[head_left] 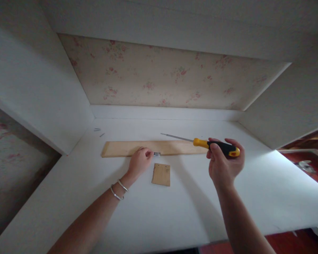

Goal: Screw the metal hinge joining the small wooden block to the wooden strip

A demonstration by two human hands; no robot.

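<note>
In my right hand [225, 158] is a screwdriver [201, 142] with a yellow and black handle, its thin shaft pointing left above the board. My left hand [141, 160] rests at the near edge of a long wooden board [119, 149], fingers pinched together. What they hold, if anything, is hidden. Just right of those fingers, a small metal plate [157, 154], perhaps a hinge, lies at the board's near edge. A small square wooden piece [161, 175] with two holes near its far edge lies in front of the board, apart from it.
Several thin screws or nails [97, 129] lie on the white surface [153, 215] at the back left. White panels [34, 77] stand at left and right, with another panel overhead. Floral wallpaper [159, 77] covers the back. A reddish floor shows below the front edge.
</note>
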